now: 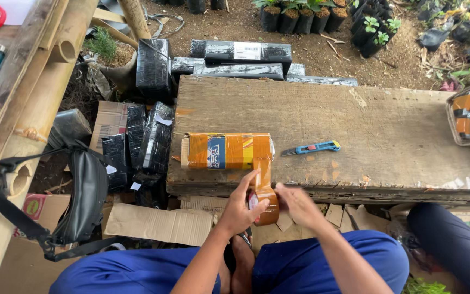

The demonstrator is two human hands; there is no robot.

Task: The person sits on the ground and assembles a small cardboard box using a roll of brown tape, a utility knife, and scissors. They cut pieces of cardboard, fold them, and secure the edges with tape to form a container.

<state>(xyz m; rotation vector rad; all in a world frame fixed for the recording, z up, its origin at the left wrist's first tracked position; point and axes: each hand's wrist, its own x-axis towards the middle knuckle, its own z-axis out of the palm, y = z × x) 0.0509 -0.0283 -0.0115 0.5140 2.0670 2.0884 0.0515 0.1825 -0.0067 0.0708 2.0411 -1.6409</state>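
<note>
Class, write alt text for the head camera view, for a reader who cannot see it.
Two hands, left hand and right hand, hold a roll of brown tape, its strip running up to a tape-wrapped parcel on a worn wooden board. A blue utility knife lies beside the parcel; black-wrapped packages lie behind.

My left hand (240,207) raised in front of me, fingers curled in a grip, thumb up, my right hand (296,202) close beside it, fingers bent inward, both bare forearms angled in from my knees
</note>
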